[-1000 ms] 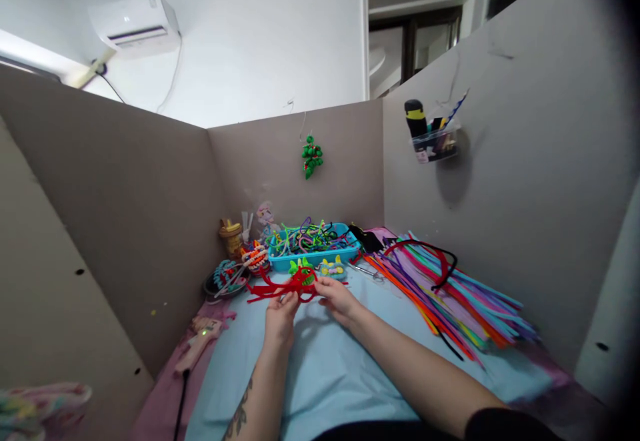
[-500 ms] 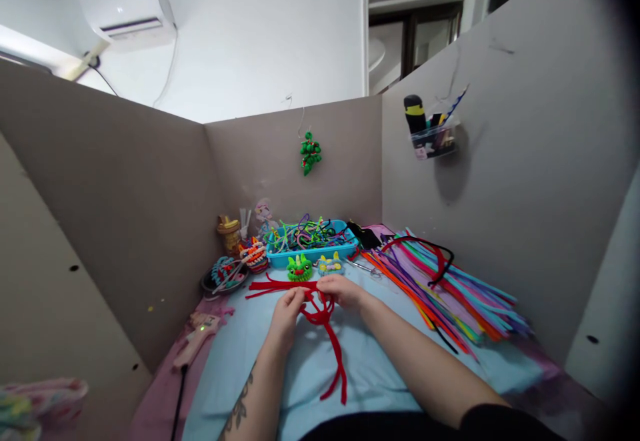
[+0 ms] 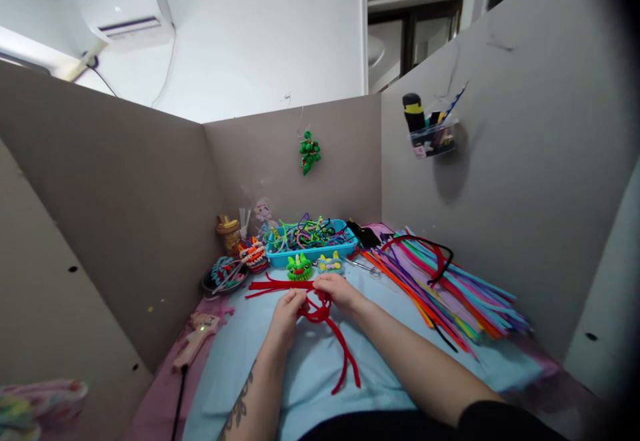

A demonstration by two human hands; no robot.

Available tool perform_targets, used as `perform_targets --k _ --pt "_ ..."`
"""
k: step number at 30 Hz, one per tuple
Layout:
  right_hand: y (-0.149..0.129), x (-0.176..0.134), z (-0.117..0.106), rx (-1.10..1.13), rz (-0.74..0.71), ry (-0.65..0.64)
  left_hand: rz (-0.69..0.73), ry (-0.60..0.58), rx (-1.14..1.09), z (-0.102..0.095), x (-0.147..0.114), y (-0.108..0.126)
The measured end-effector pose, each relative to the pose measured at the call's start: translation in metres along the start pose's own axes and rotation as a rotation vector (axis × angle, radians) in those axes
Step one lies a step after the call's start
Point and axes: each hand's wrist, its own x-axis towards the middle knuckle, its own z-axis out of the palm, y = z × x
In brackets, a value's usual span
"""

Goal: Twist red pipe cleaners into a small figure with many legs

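Observation:
Between my two hands is a looped piece of red pipe cleaners [image 3: 316, 315], with two loose ends trailing down to the right. My left hand [image 3: 291, 307] pinches its left side. At its upper right, my right hand [image 3: 334, 290] is closed on it with thumb and fingers together. Just behind my hands lies a bundle of loose red pipe cleaners [image 3: 270, 285] on the pale blue cloth [image 3: 300, 387]. Farther back sit a green pipe-cleaner animal head [image 3: 299, 268] and a blue and yellow one [image 3: 330, 264].
A blue tray [image 3: 287, 257] of tangled pipe cleaner pieces stands at the back. Many coloured pipe cleaners [image 3: 445, 294] spread on the right, near scissors [image 3: 364, 267]. To the left are a dark bowl [image 3: 225, 287] and a pink glue gun [image 3: 197, 341] with its cord. Grey partitions [image 3: 295, 194] surround the table.
My right hand has shifted slightly left, closer to my left hand. The red loop has tilted, and its trailing ends have swung to the right.

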Motion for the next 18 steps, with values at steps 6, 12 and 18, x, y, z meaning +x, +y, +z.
perform_targets --k 6,12,18 --pt "0.001 0.0 -0.001 0.093 0.013 -0.036 -0.03 0.01 -0.146 -0.006 0.003 -0.003" --pt "-0.006 -0.003 -0.006 0.125 0.013 -0.06 -0.058 0.001 -0.223 -0.008 0.002 0.001" --pt "-0.015 -0.01 -0.002 -0.104 -0.078 -0.051 0.055 0.028 0.027 -0.005 0.002 -0.001"
